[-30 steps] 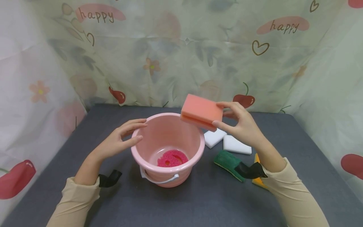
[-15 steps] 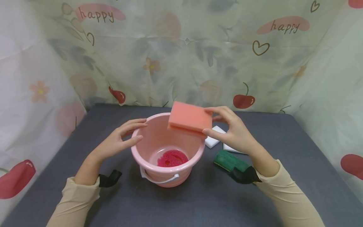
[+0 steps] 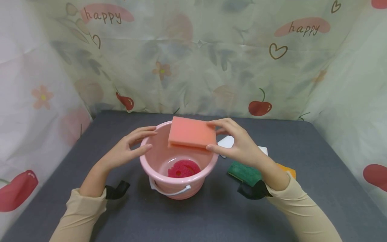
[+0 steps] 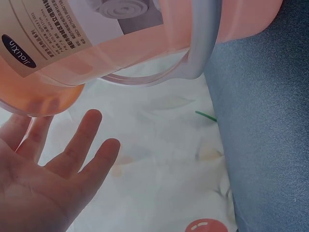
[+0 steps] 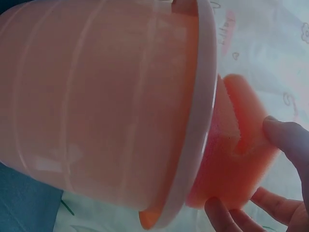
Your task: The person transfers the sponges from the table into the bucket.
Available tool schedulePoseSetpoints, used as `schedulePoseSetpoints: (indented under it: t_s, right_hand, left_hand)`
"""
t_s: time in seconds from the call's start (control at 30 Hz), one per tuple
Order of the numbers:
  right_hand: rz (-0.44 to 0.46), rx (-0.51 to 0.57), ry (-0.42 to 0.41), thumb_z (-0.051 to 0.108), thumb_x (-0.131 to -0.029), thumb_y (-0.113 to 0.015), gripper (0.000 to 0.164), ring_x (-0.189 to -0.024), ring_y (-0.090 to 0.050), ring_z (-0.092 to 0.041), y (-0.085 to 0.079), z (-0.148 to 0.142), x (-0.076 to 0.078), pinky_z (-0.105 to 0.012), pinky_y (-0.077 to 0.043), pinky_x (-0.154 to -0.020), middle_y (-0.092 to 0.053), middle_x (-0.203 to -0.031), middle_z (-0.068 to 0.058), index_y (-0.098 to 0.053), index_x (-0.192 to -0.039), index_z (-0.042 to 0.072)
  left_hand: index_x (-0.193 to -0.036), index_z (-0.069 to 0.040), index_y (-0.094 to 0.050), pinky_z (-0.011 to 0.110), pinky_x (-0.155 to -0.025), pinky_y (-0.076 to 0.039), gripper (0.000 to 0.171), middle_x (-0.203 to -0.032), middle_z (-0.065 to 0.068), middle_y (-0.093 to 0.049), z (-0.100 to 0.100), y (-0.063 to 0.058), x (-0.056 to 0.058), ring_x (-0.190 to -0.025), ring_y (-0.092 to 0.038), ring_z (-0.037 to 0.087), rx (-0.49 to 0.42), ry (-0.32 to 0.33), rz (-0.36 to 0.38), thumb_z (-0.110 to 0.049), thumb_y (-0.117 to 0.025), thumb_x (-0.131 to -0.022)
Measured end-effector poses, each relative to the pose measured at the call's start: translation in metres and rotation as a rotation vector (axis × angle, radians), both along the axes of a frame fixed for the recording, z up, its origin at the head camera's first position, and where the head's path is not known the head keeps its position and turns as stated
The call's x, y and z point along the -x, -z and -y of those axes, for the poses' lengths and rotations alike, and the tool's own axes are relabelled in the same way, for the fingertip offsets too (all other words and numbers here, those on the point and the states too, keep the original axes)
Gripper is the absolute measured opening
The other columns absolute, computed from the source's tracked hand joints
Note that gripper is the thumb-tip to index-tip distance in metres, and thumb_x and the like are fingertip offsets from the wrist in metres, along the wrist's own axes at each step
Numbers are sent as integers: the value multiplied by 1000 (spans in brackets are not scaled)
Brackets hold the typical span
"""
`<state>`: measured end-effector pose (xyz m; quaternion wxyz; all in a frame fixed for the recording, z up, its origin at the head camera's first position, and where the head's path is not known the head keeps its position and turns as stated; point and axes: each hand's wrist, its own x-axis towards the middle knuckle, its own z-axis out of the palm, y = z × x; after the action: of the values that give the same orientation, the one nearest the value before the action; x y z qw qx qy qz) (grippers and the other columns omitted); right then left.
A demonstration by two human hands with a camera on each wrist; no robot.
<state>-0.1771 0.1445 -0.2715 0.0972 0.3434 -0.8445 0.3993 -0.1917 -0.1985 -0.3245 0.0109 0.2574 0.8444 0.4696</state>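
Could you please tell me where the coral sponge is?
In the head view, the right hand holds the coral sponge over the pink bucket, right of the left hand.

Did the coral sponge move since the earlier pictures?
Yes: in the head view, the coral sponge has moved left and lower, further over the bucket, which stayed in place.

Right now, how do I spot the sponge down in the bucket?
On the dark table stands the pink bucket. At its bottom lies the hot-pink sponge. It's roundish, unlike the blocky coral sponge in the right hand.
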Motion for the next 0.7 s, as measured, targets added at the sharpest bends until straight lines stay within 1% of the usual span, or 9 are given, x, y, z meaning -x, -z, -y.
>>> schedulePoseSetpoints:
  t_s: [0.1,0.23,0.37,0.7]
  right_hand:
    - [0,-11,-23,14,-77,-76,55,-99,-62,-15,2,3,0,-33,-50,-91,-54,-123,-5,-54,-128,11]
    - [9,-19,-55,14,-76,-76,55,-101,-61,-17,6,7,-1,-35,-52,-89,-55,-122,-7,-54,-127,10]
    - [12,-25,-73,15,-76,-77,55,-101,-61,-16,9,10,-2,-34,-52,-88,-55,-120,-6,-55,-126,10]
    - [39,-84,-89,21,-76,-77,57,-101,-55,-14,15,15,-4,-34,-50,-87,-54,-120,-3,-53,-128,14]
  left_hand:
    - [-133,-18,-51,12,-95,-39,44,-145,-1,-40,0,0,0,-128,-40,14,-3,3,-1,-18,-60,-90]
    - [-134,-18,-51,12,-94,-38,45,-145,0,-40,0,1,0,-129,-39,17,-2,3,-3,-18,-60,-90]
    - [-134,-18,-50,11,-94,-38,45,-145,1,-40,0,1,0,-130,-38,19,5,-2,-6,-18,-60,-90]
    - [-134,-17,-50,11,-94,-38,46,-145,1,-40,0,2,0,-130,-37,19,3,-4,-6,-18,-60,-90]
